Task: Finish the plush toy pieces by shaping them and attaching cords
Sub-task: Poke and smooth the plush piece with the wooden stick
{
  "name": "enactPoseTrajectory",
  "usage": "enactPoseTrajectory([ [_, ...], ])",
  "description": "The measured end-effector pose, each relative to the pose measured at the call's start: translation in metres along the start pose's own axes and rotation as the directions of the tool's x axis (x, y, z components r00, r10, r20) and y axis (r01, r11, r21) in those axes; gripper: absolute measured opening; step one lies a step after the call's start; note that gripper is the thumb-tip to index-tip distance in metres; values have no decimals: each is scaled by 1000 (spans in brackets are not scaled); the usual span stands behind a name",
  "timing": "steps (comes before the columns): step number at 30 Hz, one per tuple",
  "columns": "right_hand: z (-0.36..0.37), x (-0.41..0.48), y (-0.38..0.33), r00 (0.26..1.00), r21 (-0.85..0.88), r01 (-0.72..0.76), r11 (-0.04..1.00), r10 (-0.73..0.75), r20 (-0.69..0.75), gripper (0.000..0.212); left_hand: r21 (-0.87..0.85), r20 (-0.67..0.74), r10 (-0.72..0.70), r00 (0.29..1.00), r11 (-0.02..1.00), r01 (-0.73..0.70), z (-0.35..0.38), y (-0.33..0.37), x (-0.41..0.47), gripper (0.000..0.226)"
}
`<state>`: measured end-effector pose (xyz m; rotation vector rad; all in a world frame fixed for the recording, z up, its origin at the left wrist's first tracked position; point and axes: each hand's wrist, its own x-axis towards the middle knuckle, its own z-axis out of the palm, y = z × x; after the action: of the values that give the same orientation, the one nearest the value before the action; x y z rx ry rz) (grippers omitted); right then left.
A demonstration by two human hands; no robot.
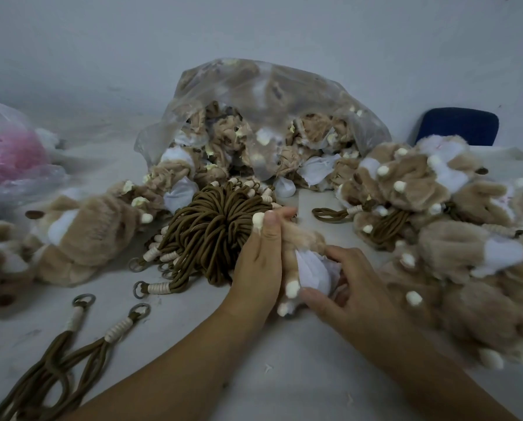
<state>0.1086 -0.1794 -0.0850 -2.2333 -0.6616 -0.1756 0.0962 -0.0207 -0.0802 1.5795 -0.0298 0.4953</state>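
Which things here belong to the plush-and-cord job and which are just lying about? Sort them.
Job: plush piece held by left hand and right hand; cord bundle; loose cords; clear bag of plush pieces; plush pile at right.
Lying about: pink bag; blue chair.

A small toy-finishing workshop.
Heaps of tan plush pieces (406, 183), bundled brown cords (211, 220) and a stuffed plastic bag (254, 83) crowd a white table (284, 381).

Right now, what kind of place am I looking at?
Likely a small toy workshop: a clear bag spilling plush pieces, a heap of brown cords, and a pile of plush toys on the table.
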Motion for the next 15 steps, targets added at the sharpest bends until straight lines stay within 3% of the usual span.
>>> enactPoseTrajectory([
  [4,0,3,7,987,46,-16,999,23,-160,16,54,114,-59,992,997,53,3,-3,2,30],
  [7,-4,3,14,954,138,-61,989,99,-284,12,120,187,-142,972,985,121,8,-9,-1,32],
  [11,-6,0,13,925,138,-13,990,64,-375,6,179,188,-201,961,969,167,8,-8,-4,22],
  [15,-6,-2,5,919,165,64,984,7,-393,13,259,173,-184,968,956,135,9,-5,-7,37],
])
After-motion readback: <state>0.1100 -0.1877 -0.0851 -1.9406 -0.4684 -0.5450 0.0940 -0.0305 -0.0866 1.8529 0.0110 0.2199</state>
